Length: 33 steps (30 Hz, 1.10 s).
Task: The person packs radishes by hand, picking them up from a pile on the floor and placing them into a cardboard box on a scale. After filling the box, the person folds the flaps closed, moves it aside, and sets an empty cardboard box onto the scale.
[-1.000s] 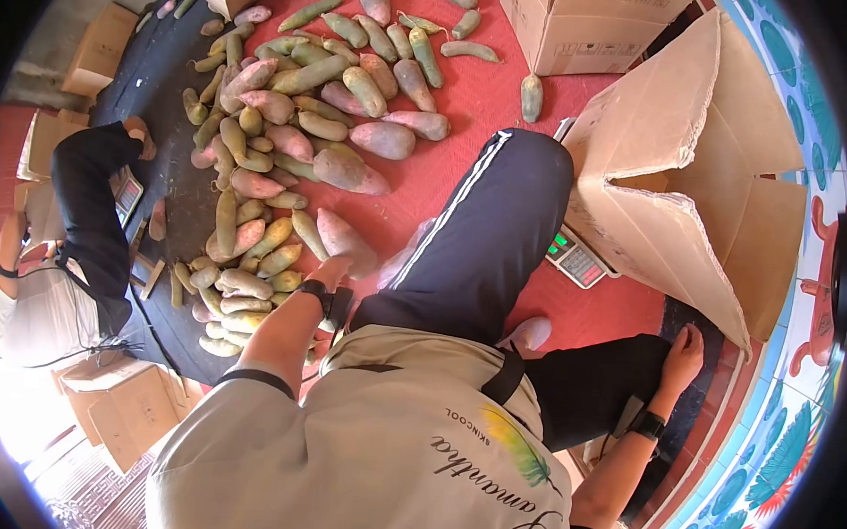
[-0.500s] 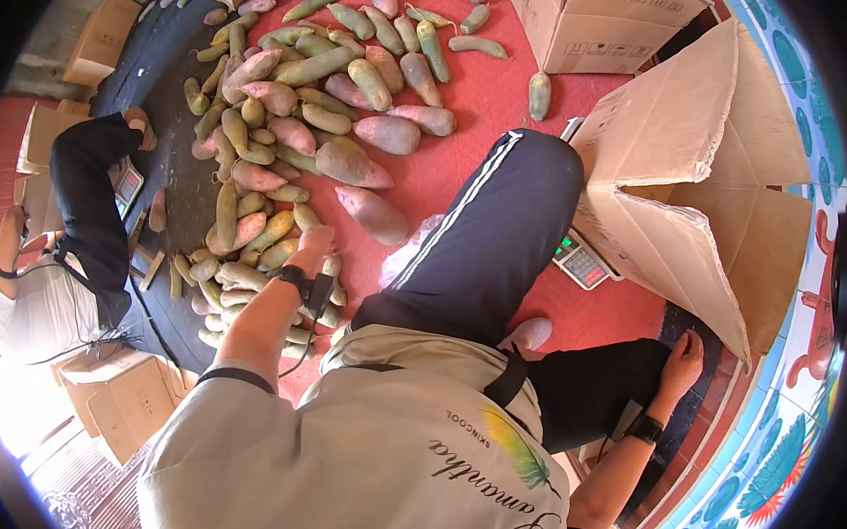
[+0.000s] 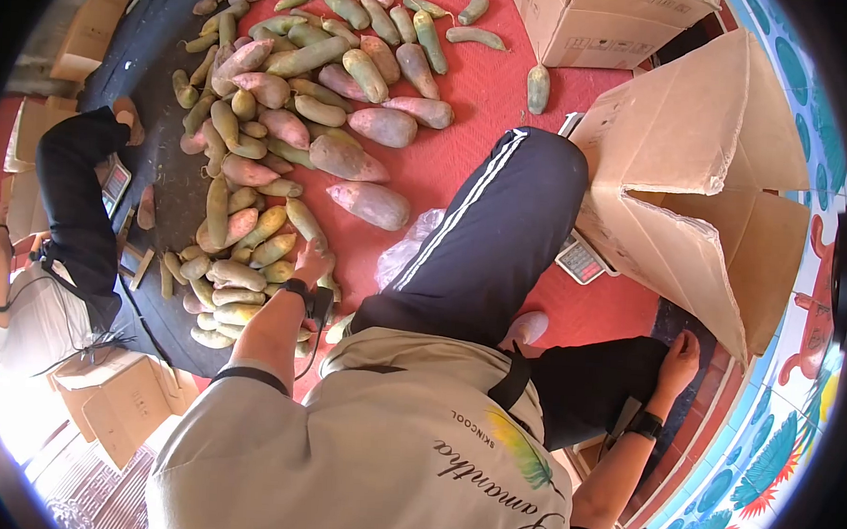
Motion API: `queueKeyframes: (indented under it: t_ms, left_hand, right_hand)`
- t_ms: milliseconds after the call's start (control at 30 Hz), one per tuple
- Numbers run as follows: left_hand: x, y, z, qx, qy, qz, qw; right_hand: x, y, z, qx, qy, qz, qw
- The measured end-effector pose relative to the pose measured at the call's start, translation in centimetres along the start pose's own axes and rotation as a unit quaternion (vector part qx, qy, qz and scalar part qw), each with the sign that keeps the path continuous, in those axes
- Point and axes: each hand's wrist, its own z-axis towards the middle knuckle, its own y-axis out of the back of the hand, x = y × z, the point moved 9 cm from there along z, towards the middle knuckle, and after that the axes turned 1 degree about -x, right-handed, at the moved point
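Note:
My left hand (image 3: 314, 262) is at the near right edge of a big pile of radishes (image 3: 237, 275). Its fingers are closed around the lower end of a long green radish (image 3: 304, 220), whose other end points away from me. Green and pink radishes lie close around it. My right hand (image 3: 679, 364) rests by my right knee, fingers curled together, with nothing visible in them. Near that knee stands a large open cardboard box (image 3: 656, 133), flaps raised, over a digital scale (image 3: 582, 262).
A crumpled clear plastic bag (image 3: 403, 254) lies on the red mat (image 3: 478, 87) beside my left leg. One green radish (image 3: 538, 88) lies apart near another carton (image 3: 594, 31). At left, another person (image 3: 76, 211) sits beside a scale (image 3: 116, 183) and cartons (image 3: 120, 393).
My left hand has moved slightly down and closed on the long green radish, which now shows more fully. My right hand stays by the knee. The scale's green display light no longer shows.

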Motion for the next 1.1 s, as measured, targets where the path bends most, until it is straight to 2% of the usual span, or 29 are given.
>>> queueKeyframes:
  t_ms: [67,167,200,267,400,467,567,600,667,700,733,800,833,933,1000,1067,1100]
  left_hand:
    - [1.1,-1.2,0.9,0.074,0.054,-0.065,0.994]
    - [1.8,-2.9,2.4,0.129,0.099,-0.137,0.977]
    - [1.9,-3.1,2.4,0.13,0.099,-0.136,0.977]
    - [-1.8,-1.4,0.3,0.136,0.046,-0.141,0.98]
    - [-1.5,-2.6,1.8,0.132,0.069,-0.106,0.983]
    - [-2.0,-1.8,1.8,0.107,0.074,-0.08,0.988]
    - [-3.9,0.2,-0.1,0.128,0.079,-0.104,0.983]
    - [-3.5,-0.1,0.4,0.126,0.076,-0.102,0.984]
    - [-1.7,-0.9,3.2,0.037,0.026,-0.065,0.997]
    - [0.3,-2.1,5.1,-0.017,0.015,-0.133,0.991]
    - [-0.1,-1.9,4.6,-0.019,0.012,-0.131,0.991]
    - [-1.7,0.0,3.7,-0.119,-0.031,-0.164,0.979]
    - [-4.7,2.7,0.7,-0.148,-0.053,-0.184,0.97]
    - [-2.0,1.4,4.5,-0.122,-0.021,-0.258,0.958]
    - [-5.6,5.1,1.7,-0.095,-0.029,-0.288,0.952]
    - [-7.5,6.7,0.1,-0.06,0.0,-0.446,0.893]
    - [-8.6,7.4,-0.8,-0.049,0.018,-0.463,0.885]
  right_hand:
    - [0.5,0.2,0.1,0.002,0.002,-0.004,1.0]
    - [1.3,0.6,0.1,0.005,0.007,-0.012,1.0]
    - [1.5,0.7,0.1,0.006,0.011,-0.016,1.0]
    - [1.4,0.7,0.0,0.004,0.015,-0.016,1.0]
    - [0.8,0.6,-0.1,0.012,0.004,-0.024,1.0]
    - [1.1,0.9,-0.1,0.009,0.005,-0.025,1.0]
    - [1.5,0.9,0.0,0.01,0.01,-0.021,1.0]
    - [1.6,0.9,-0.1,0.012,0.012,-0.019,1.0]
    - [1.8,1.0,-0.1,0.006,0.018,-0.026,0.999]
    - [2.0,1.1,-0.1,0.001,0.028,-0.035,0.999]
    - [2.0,1.2,-0.2,-0.001,0.025,-0.033,0.999]
    - [2.3,1.2,-0.2,-0.009,0.04,-0.034,0.999]
    - [2.2,1.2,-0.2,-0.012,0.038,-0.03,0.999]
    - [2.1,1.2,-0.1,-0.014,0.031,-0.017,0.999]
    - [2.5,1.4,-0.1,-0.025,0.036,-0.021,0.999]
    - [2.6,1.5,-0.1,-0.031,0.032,-0.007,0.999]
    - [2.7,1.7,0.0,-0.036,0.034,0.004,0.999]
